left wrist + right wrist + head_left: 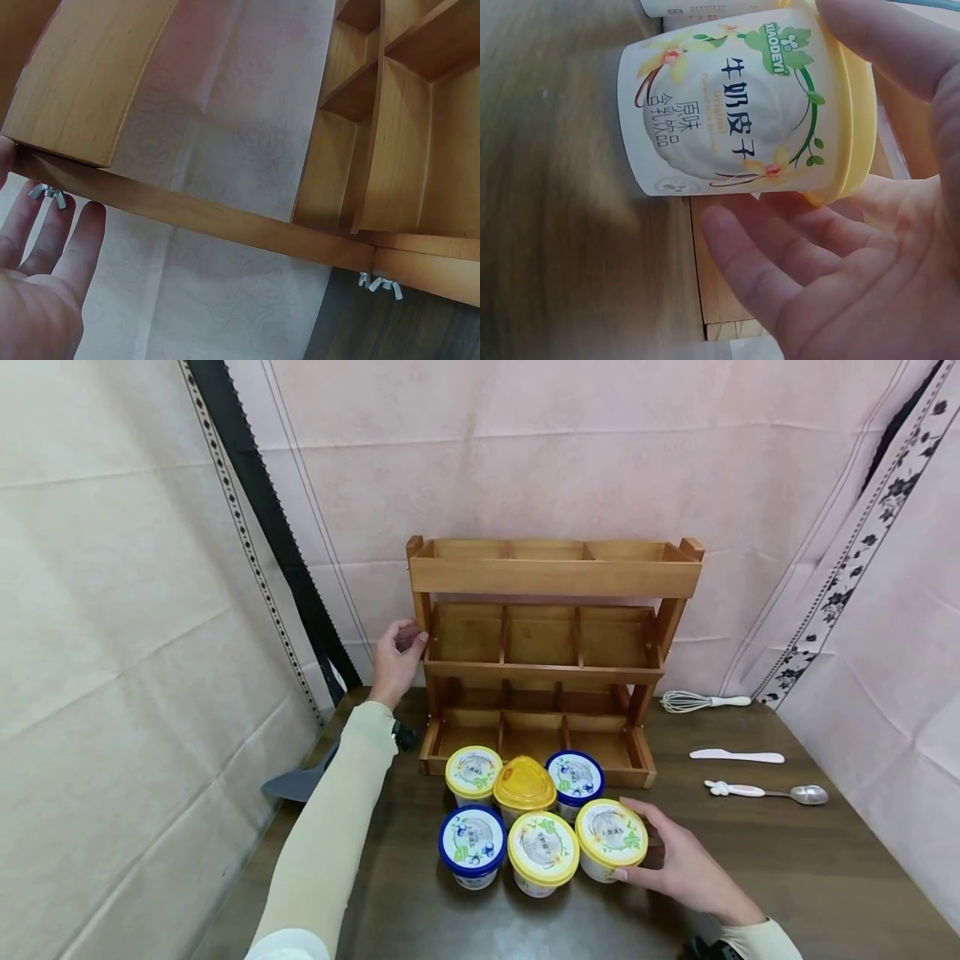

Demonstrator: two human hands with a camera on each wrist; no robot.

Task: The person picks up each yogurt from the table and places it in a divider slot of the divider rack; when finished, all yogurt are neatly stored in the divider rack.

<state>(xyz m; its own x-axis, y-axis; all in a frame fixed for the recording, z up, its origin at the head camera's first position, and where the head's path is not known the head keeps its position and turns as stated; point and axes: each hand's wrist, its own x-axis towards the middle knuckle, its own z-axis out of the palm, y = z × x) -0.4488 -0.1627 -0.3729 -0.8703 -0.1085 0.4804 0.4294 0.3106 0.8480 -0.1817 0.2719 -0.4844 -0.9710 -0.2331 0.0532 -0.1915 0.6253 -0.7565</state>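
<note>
My left hand (397, 662) is at the left side post of a three-tier wooden rack (555, 578). Its thumb and fingers pinch the post beside a wing nut (49, 195). On the right, my right hand (678, 864) holds a white yogurt cup (727, 105) with a yellow lid (612, 832), thumb on one side and fingers on the other. Close by stand another flat yellow-lidded cup (543, 849), a blue-lidded cup (472, 839), and a cup with a domed amber lid (525, 783). Behind them are a second blue-lidded cup (575, 775) and a yellow-lidded one (474, 772).
Right of the rack lie a whisk (701, 702), a white-handled knife (737, 756) and a spoon (768, 792) on the dark wooden table (750, 860). A grey object (296, 783) is at the left table edge. Pale cloth (562, 468) hangs around the table.
</note>
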